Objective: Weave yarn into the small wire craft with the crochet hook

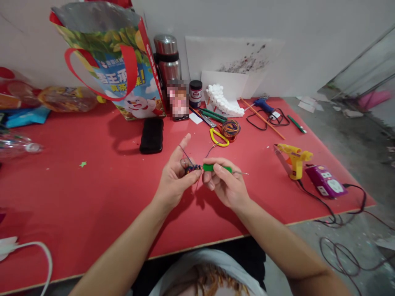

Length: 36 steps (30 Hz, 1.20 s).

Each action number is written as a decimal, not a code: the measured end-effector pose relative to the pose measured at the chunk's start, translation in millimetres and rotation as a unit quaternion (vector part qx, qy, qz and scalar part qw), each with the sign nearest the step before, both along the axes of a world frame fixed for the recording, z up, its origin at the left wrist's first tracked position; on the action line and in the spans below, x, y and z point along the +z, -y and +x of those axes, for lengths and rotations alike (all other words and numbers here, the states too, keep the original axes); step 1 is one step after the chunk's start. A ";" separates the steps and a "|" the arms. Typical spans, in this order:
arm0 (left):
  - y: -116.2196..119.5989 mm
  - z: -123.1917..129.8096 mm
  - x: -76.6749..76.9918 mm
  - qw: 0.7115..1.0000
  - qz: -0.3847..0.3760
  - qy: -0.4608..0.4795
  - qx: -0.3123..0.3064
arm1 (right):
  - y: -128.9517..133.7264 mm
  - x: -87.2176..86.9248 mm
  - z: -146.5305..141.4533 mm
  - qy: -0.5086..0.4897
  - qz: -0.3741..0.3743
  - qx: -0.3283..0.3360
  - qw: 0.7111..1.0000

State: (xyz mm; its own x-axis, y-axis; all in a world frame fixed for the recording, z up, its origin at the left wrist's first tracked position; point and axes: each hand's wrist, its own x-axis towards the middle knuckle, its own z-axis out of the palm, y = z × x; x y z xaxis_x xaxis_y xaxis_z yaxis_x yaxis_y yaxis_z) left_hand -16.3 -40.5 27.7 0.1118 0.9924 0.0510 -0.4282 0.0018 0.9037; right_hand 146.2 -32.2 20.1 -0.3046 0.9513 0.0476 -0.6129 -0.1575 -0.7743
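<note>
Between the thumb and fingers of my left hand is a small piece of dark, multicoloured crochet work. A strand of yarn runs up over its raised index finger. My right hand grips a crochet hook by its green handle, with one metal end sticking out to the right. The hook's other end meets the crochet work. A loose strand leads from there up to a ball of multicoloured yarn, which lies by yellow-handled scissors.
On the red table stand a large shopping bag, a steel thermos and a dark jar. A black case lies nearer. To the right are a yellow glue gun and a purple power strip with cables.
</note>
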 end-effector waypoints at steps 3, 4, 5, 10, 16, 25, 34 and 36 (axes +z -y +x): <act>0.4 -2.3 2.8 0.999 0.032 -0.038 -0.002 | -6.9 5.7 8.2 0.006 0.005 0.040 0.999; 1.3 -2.8 4.6 0.998 0.037 -0.056 -0.003 | -9.7 6.6 10.9 0.009 0.006 0.047 0.999; 2.6 -3.2 6.6 0.996 0.041 -0.075 -0.002 | -12.5 6.8 13.3 0.012 0.007 0.053 0.999; 10.6 -3.2 13.1 0.986 0.079 -0.144 -0.030 | -22.6 1.3 21.9 0.003 0.004 0.088 0.996; 13.0 -3.3 8.9 0.976 0.130 -0.162 -0.068 | -26.3 -5.8 27.7 -0.004 -0.026 0.115 0.993; 11.0 -2.0 1.7 0.981 0.105 -0.147 -0.067 | -24.3 -10.2 28.0 -0.014 -0.029 0.107 0.994; 10.8 -5.7 -1.1 0.988 0.080 -0.127 -0.047 | -22.8 -5.6 30.7 0.021 -0.020 0.062 0.998; 10.6 -5.7 -1.2 0.991 0.073 -0.109 -0.032 | -22.8 -3.8 30.0 0.021 -0.020 0.058 0.998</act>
